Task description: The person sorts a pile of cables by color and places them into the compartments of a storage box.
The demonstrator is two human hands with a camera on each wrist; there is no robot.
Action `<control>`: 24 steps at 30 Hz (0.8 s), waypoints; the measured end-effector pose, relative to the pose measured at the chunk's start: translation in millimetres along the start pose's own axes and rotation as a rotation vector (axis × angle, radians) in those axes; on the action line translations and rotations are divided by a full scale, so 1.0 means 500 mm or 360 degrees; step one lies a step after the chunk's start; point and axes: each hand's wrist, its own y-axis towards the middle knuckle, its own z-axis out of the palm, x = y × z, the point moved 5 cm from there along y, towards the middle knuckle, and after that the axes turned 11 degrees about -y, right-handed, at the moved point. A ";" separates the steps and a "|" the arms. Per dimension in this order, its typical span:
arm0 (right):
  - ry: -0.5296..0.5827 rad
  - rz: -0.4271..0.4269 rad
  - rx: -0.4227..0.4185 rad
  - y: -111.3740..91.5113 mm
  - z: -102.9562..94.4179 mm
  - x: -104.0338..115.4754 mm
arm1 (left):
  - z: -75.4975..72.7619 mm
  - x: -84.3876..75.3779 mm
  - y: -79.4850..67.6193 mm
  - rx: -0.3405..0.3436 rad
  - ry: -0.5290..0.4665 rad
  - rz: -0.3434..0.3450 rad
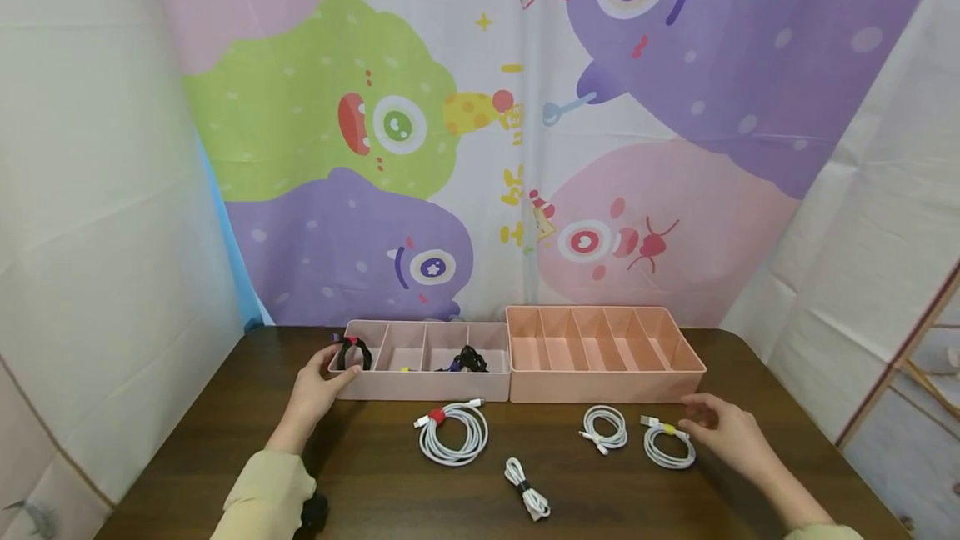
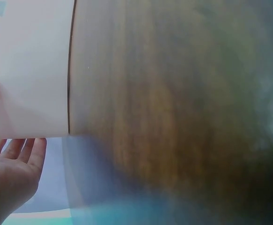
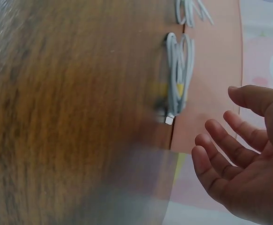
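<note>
My left hand (image 1: 318,386) grips the left end of a pale pink divided box (image 1: 450,387), with the thumb at the rim and the fingers (image 2: 26,152) against the end wall. Just by the thumb, a black cable loop (image 1: 366,354) with a red tie stands up in the end compartment. My right hand (image 1: 729,433) hovers with relaxed fingers beside a coiled white cable (image 1: 670,462) with a yellow tie, holding nothing. In the right wrist view the palm (image 3: 253,178) shows beside the peach box's front wall (image 3: 211,93).
A peach box (image 1: 607,387) with several compartments adjoins the pink one. A black cable bundle (image 1: 469,359) lies inside the pink box. On the dark wooden table (image 1: 375,498) lie a red-tied white cable (image 1: 480,440), a small white coil (image 1: 618,433) and a black-banded white cable (image 1: 535,504).
</note>
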 end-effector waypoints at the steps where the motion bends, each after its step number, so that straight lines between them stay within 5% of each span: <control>1: 0.0000 0.0002 0.0010 0.001 0.004 -0.001 | 0.000 0.000 0.000 0.0002 -0.0003 0.0000; 24: -0.0071 -0.0027 0.0321 0.022 0.045 -0.024 | 0.001 -0.003 0.004 0.0008 0.0003 0.0027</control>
